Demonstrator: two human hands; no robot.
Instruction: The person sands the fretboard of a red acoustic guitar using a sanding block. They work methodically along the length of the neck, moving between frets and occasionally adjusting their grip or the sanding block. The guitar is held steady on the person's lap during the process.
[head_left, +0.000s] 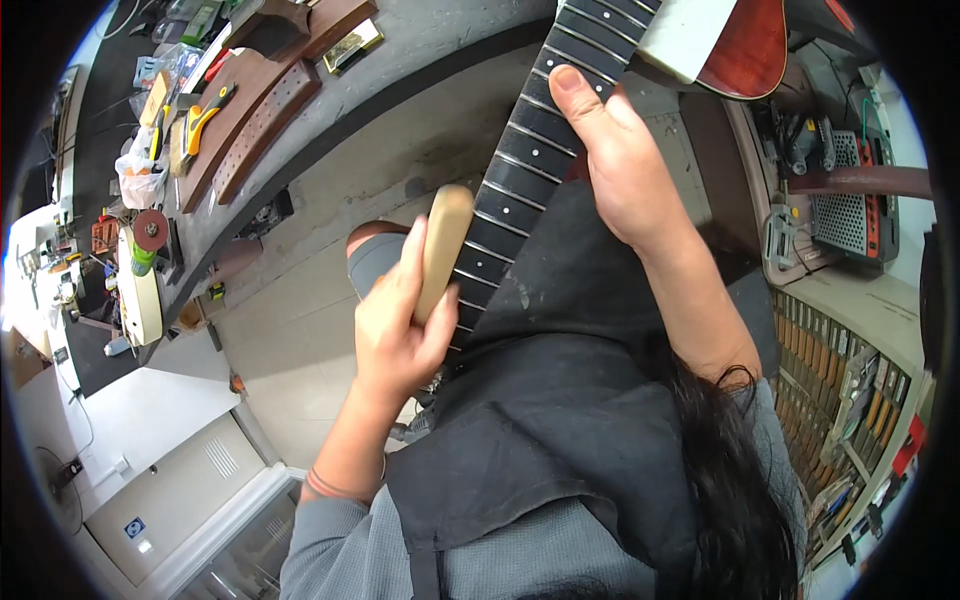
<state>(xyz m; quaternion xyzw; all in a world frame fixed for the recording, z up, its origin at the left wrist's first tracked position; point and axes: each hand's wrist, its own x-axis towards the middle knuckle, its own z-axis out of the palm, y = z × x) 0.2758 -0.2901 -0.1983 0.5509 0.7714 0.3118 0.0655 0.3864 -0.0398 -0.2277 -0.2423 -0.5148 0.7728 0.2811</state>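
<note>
A guitar neck [536, 152] with a dark fretboard, metal frets and white dot inlays slants across my lap toward the top of the view. My right hand [612, 160] is closed around its upper part, with the thumb lying over the fretboard. In my left hand [392, 318] is a pale wooden block [447, 245] with rounded ends, gripped between thumb and fingers. The block lies along the near-left edge of the fretboard. Its underside is hidden, so I cannot tell what it touches there.
A curved dark workbench [380, 95] on the left holds brown wooden pieces [265, 130], a yellow-handled cutter [208, 118] and a green rotary tool [146, 245]. A glossy red guitar body [750, 55] is at upper right. Racks of files [825, 350] stand at right.
</note>
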